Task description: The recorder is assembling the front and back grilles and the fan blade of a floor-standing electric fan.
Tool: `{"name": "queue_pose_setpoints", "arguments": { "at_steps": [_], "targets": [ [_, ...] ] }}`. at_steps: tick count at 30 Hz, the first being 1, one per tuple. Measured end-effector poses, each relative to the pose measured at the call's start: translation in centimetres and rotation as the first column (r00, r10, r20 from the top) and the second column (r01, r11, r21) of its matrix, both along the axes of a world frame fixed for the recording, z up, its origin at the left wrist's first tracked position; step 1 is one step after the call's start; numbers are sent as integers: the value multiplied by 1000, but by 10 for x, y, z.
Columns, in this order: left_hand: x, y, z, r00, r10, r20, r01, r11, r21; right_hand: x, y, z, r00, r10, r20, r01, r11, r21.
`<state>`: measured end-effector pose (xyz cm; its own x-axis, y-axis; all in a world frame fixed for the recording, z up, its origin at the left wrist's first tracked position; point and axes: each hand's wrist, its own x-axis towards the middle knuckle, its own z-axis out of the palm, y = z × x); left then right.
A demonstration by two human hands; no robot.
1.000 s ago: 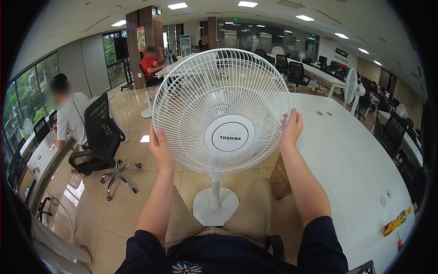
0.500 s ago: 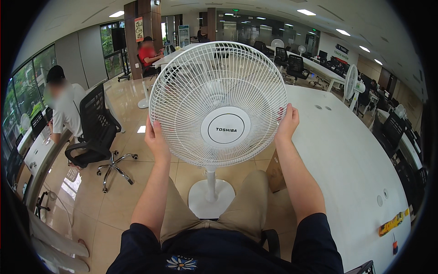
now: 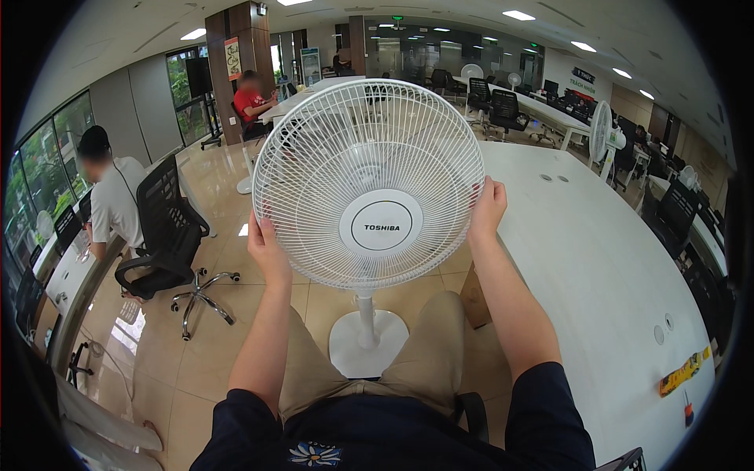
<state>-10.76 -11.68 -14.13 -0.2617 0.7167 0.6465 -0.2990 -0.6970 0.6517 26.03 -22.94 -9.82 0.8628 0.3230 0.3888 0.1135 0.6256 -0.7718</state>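
A round white wire fan grille (image 3: 314, 157) with a plain round centre plate fills the middle of the view, facing me. On its left rim my left hand (image 3: 269, 250) is closed, the fingers curling behind the wires. My right hand (image 3: 488, 210) grips the opposite rim at about the same height. Below the grille, a white pole (image 3: 367, 318) rises from a flat white base (image 3: 353, 345) on the floor between my legs. How the grille meets the pole is hidden behind it; no blades can be made out.
To my right runs a long white table (image 3: 573, 275) with a yellow packet (image 3: 683, 373) and a small red-handled screwdriver (image 3: 689, 411). A cardboard box (image 3: 474, 302) stands under its edge. A black office chair (image 3: 169, 228) and a person in white (image 3: 118, 196) are at left.
My view has shifted slightly, so the surroundings sit a little differently. Both hands keep their hold on the grille's rim, with the grille almost unmoved.
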Motion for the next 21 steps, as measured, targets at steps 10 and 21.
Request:
{"name": "queue_pose_setpoints", "arguments": {
  "at_steps": [10, 21],
  "targets": [
    [2, -3, 0, 1000, 18, -16, -17, 999, 30, 7, 7, -1, 1000, -3, 1, 3, 999, -47],
    [-1, -1, -10, 999, 35, -5, -35, 999, 36, 16, 12, -8, 990, -93, 105, 105, 987, -121]
  ]
}}
